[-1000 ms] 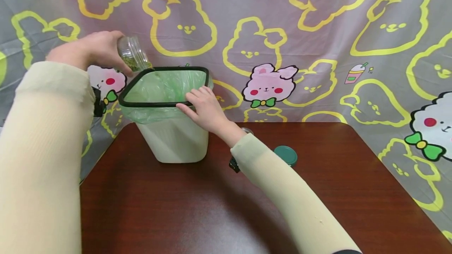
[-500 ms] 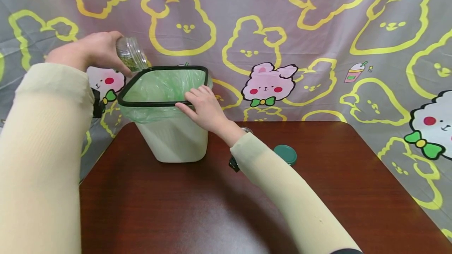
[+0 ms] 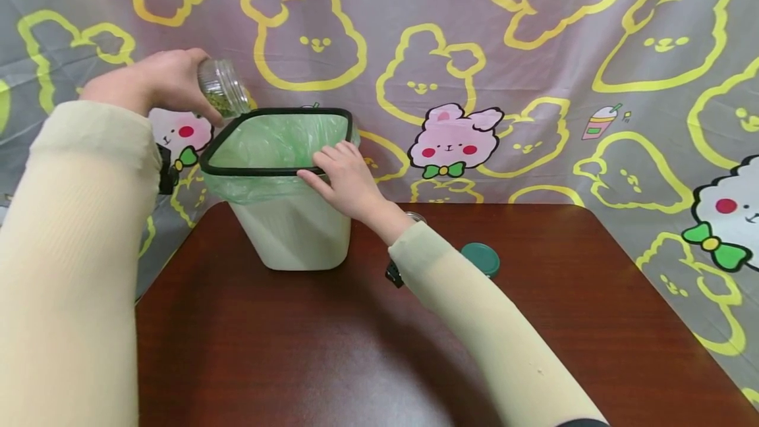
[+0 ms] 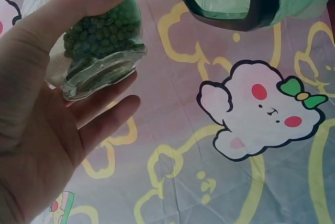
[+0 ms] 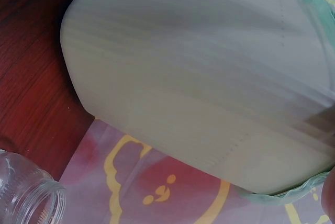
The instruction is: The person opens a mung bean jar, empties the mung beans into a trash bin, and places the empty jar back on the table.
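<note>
My left hand (image 3: 157,81) grips a clear glass jar (image 3: 222,78), tilted with its mouth at the far left corner of a trash can (image 3: 296,229). Small green beans (image 4: 102,30) lie inside the jar in the left wrist view; thumb and fingers wrap its sides. My right hand (image 3: 350,183) holds the can's near right rim, fingers over the black ring (image 3: 255,171) and thumb outside. A pale green bag (image 3: 255,140) lines the can and hangs over its edge. In the right wrist view the can's pale wall (image 5: 193,77) fills most of the picture.
A green lid (image 3: 480,259) lies on the dark red wooden table (image 3: 332,335), right of the can. Another clear glass jar (image 5: 31,192) stands behind my right wrist, mostly hidden in the head view. A patterned curtain (image 3: 534,38) hangs close behind the table.
A second ago beans showed at the jar's mouth; now they sit further back inside. Both hands keep nearly the same places, and the head view has shifted slightly.
</note>
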Action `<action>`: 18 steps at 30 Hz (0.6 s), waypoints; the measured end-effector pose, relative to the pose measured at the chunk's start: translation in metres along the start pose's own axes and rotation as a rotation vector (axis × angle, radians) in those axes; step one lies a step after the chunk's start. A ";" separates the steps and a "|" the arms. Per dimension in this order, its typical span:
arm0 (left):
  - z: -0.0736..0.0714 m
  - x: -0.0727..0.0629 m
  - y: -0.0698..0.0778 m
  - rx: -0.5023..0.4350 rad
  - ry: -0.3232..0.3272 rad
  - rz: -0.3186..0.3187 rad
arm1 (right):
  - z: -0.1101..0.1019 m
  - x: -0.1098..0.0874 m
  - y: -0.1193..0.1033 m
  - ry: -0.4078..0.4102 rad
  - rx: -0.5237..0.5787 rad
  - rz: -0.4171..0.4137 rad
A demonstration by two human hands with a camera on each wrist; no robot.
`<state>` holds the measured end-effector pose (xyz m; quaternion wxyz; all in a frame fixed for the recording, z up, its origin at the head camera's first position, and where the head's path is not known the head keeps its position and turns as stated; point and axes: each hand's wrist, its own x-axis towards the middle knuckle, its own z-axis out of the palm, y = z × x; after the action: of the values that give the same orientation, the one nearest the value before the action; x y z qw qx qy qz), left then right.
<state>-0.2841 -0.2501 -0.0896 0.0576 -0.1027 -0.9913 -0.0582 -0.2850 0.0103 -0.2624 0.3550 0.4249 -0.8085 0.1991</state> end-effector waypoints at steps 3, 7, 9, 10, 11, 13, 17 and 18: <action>-0.001 0.000 0.000 -0.007 0.051 0.005 | -0.001 0.000 0.000 -0.005 0.000 0.004; -0.001 0.000 -0.001 -0.003 0.077 0.011 | -0.001 -0.001 0.000 -0.006 0.000 0.002; -0.001 0.000 0.001 0.013 0.048 0.014 | -0.001 0.000 0.000 -0.003 -0.004 0.001; -0.001 0.001 0.002 0.016 0.029 0.016 | -0.001 0.000 0.000 -0.002 -0.006 0.003; -0.001 0.001 0.003 0.013 0.012 0.016 | -0.001 0.000 0.001 -0.002 -0.009 0.005; -0.001 0.001 0.005 0.010 -0.009 0.019 | -0.002 0.000 0.000 -0.001 -0.009 0.005; -0.001 -0.001 0.004 -0.008 0.014 0.012 | -0.002 0.000 -0.001 -0.004 -0.004 0.002; -0.001 -0.001 0.003 0.000 0.014 0.014 | -0.002 0.000 -0.001 -0.005 -0.004 0.001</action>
<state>-0.2823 -0.2472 -0.0885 0.0651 -0.1092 -0.9902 -0.0586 -0.2836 0.0109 -0.2615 0.3537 0.4241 -0.8101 0.1968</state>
